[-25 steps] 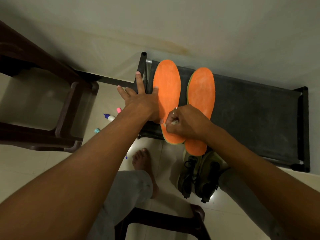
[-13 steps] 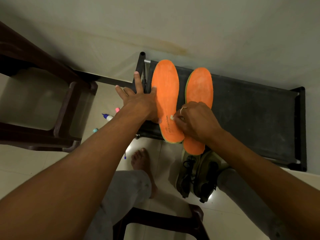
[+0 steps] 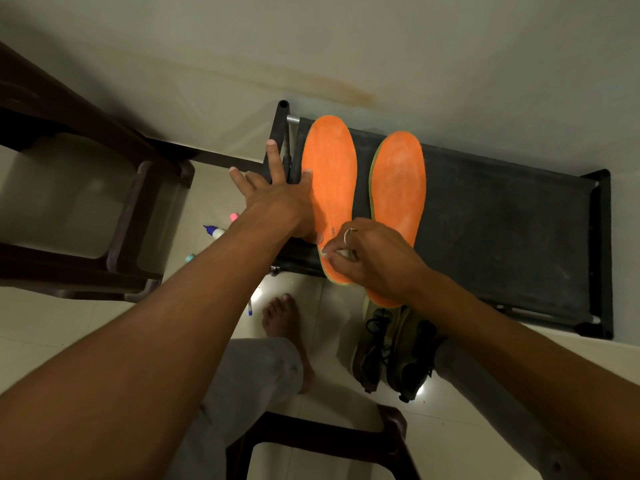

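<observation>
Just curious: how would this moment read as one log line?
left hand: flat, touching leftmost insole | right hand: pinching small white piece at its heel | surface: black rack

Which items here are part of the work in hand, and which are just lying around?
In use: left insole, small white piece pinched by right hand, left hand pressing the insole's edge, black rack.
Lying about: right insole, olive shoes, glue bottle, pink marker, pen, brown chair.

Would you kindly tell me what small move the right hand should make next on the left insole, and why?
Probably a short rubbing stroke along the heel of the left insole: the right hand pinches a small white piece against that heel, while the left hand lies flat at the insole's edge, seemingly steadying it.
</observation>
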{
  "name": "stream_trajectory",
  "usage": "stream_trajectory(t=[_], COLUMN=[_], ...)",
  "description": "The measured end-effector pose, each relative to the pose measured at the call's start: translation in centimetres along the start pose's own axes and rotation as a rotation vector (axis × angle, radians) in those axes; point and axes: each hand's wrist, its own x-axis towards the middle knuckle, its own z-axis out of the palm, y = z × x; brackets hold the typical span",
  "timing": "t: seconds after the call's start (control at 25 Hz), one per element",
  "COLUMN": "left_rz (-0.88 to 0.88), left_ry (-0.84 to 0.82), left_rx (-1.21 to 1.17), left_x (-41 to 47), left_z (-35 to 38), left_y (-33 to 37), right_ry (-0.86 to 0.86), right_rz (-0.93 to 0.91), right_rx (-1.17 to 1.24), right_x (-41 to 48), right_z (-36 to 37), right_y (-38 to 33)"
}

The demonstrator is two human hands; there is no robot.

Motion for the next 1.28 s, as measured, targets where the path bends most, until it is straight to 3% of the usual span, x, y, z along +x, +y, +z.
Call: stream_trajectory(t=[0.08,0.24,0.4,0.56,0.72,0.88,1.04,1.2,1.28], left_rz=[0.006,0.01,-0.004,0.01,0.001,0.01,0.008,0.017,0.012], left_ry=[0.001,0.0,-0.005,-0.002,-0.007,-0.012,-0.019,-0.012,-0.016], left_rx=[-0.001,0.0,0.0,0.006,0.0,-0.005,-0.003,0.007,0.014], left_x=[0.0,0.2,0.2,0.2,0.3,0.1,-0.2,-0.4,-0.5], left_z=[0.0,0.0,0.1,0.1,0.0,-0.1,-0.3,-0.5,-0.5], left_y=[0.0,-0.1,0.0,0.0,0.0,-0.1,-0.1,0.1,0.1], right_ry=[-0.069,0.101,0.021,0.103,-0.168,0.037,-0.127,0.042,-0.011], right_rz=[0.042,0.108,-0.01,0.072,-0.006,0.045,-0.04,0.092,0.066], right_rx=[0.145,-0.111,0.063,-0.137,0.182,0.007,0.143,0.095,0.115], right_x=[0.2,0.2,0.3,0.8,0.4,0.2,-0.5,-0.9,-1.0], right_z=[-1.0,-0.7,-0.2,-0.5,-1.3,-1.1,-0.9,-1.0,-1.0], right_y=[0.7,1.5,0.5,1.1,0.9,1.5,1.0,1.8,1.9])
